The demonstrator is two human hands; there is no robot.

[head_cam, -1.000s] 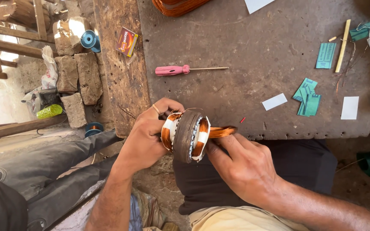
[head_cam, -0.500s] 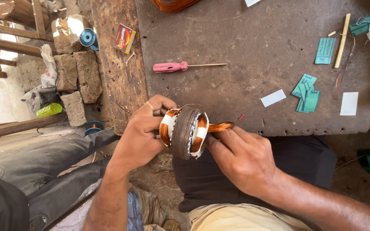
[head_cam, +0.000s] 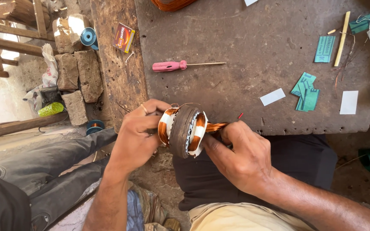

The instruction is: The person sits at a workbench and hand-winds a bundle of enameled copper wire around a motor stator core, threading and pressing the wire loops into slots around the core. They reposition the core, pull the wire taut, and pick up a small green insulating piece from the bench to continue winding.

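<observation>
- The left hand (head_cam: 135, 137) is seen closed around the left side of a motor stator (head_cam: 183, 130), thumb and fingers curled over its rim; a ring is worn on one finger.
- The stator is held upright on edge between both hands, just in front of the near edge of the workbench (head_cam: 245, 47) and above the person's lap.
- The right hand (head_cam: 240, 156) is pressed against the stator's right face, fingertips pinched at the copper winding where a bundle of copper wire (head_cam: 216, 126) sticks out to the right.
- To the far left, rough stone blocks (head_cam: 76, 75), a blue spool (head_cam: 88, 37), a smaller blue spool (head_cam: 94, 125) on the ground and wooden rails are noted; another person's dark trouser legs (head_cam: 43, 162) lie at lower left.
- On the wooden plank (head_cam: 116, 72) at the bench's left edge, a small red box (head_cam: 123, 37) is observed.
- On the dark grey bench top, a pink-handled screwdriver (head_cam: 180, 65) lies well beyond the stator; further right, white paper slips (head_cam: 273, 96), green paper pieces (head_cam: 305, 90) and a pale wooden stick (head_cam: 343, 38) are scattered.
- The stator is recorded as a dark grey laminated ring, with copper coils on both faces and white insulation showing at the slots.
</observation>
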